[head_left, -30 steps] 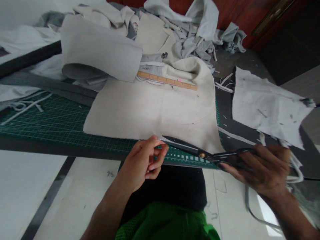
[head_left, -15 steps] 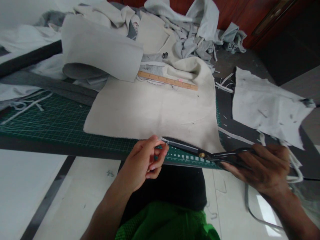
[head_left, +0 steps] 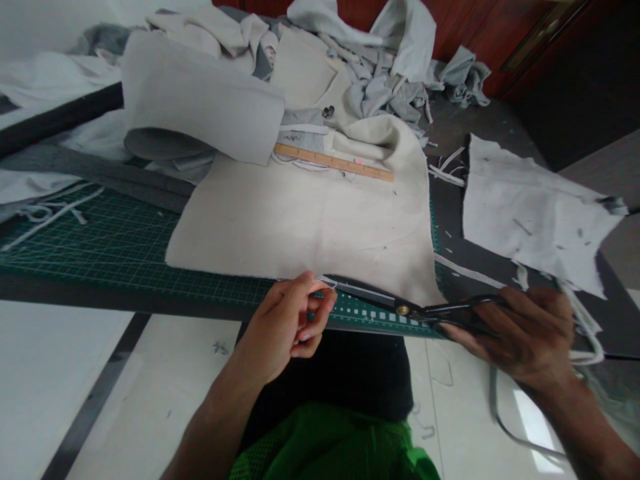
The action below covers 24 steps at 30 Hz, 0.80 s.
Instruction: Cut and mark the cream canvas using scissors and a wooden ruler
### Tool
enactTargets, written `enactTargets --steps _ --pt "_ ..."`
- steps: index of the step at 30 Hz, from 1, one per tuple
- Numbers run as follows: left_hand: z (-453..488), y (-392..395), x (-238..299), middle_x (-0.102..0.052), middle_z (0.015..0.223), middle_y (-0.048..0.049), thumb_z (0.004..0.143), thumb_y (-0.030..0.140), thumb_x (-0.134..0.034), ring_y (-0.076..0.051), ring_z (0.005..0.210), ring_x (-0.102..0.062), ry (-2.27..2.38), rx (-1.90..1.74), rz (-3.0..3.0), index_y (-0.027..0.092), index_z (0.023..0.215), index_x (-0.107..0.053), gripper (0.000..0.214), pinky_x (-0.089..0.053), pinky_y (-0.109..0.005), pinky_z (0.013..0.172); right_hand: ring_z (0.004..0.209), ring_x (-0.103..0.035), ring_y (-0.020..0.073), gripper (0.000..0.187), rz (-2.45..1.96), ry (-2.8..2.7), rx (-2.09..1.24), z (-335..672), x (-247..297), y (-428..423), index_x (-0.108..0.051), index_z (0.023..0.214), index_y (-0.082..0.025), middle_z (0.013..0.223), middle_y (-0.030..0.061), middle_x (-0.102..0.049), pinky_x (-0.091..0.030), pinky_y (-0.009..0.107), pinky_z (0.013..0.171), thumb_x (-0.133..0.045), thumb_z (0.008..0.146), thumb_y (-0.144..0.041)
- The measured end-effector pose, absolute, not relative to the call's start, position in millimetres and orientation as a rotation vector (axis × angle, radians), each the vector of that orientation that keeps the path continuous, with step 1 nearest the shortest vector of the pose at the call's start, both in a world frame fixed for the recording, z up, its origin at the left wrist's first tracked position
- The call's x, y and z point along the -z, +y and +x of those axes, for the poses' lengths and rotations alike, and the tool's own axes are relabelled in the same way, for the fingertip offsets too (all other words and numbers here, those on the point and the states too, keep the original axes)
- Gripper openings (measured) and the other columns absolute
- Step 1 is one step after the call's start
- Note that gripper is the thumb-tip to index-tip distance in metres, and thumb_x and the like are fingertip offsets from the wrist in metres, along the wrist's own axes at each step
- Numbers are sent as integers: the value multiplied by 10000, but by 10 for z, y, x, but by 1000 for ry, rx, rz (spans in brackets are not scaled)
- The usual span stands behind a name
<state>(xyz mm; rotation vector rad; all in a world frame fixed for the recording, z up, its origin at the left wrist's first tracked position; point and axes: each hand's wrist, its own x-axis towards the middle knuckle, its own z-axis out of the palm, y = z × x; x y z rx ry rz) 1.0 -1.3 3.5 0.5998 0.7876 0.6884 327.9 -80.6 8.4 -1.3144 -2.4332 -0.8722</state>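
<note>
A cream canvas panel point(head_left: 300, 220) lies flat on a green cutting mat point(head_left: 100, 247). My left hand point(head_left: 283, 320) pinches the panel's near edge between its fingertips. My right hand point(head_left: 520, 333) grips black tailor's shears point(head_left: 395, 303) by the handles, with the long blades running along that near edge. The lower blade is hidden under the cloth, and the blade tips sit close to my left fingers. A wooden ruler point(head_left: 333, 162) rests across the far part of the panel.
A stiff grey fabric roll point(head_left: 200, 100) and a heap of pale cloth point(head_left: 370, 73) lie beyond the panel. A ragged pale fabric piece point(head_left: 535, 213) and thin offcuts lie on the dark table top to the right. A green garment point(head_left: 330, 447) shows below the table edge.
My right hand and the shears have shifted slightly left along the panel's edge. My left hand has barely moved.
</note>
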Motion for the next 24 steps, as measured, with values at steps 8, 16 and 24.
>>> enactTargets --steps 8,16,24 --pt "22 0 -48 -530 725 35 912 476 -651 -2 400 -277 797 -684 603 151 742 -581 374 -165 -105 314 515 -540 167 456 -1249 -2462 936 3287 -89 -775 -602 598 -205 485 -31 -526 -331 349 554 -790 897 -494" --pt "18 2 -47 -526 746 26 923 451 -615 -7 406 -277 808 -679 612 153 729 -564 359 -144 -119 321 492 -516 151 484 -1232 -2441 911 3288 -97 -742 -579 586 -206 484 -35 -517 -328 346 547 -780 903 -511" --pt "22 3 -58 -500 725 27 912 465 -603 -13 408 -251 812 -659 624 160 712 -553 368 -116 -138 327 508 -519 151 456 -1216 -2468 928 3304 -108 -738 -582 603 -221 490 -41 -540 -322 345 558 -774 919 -489"
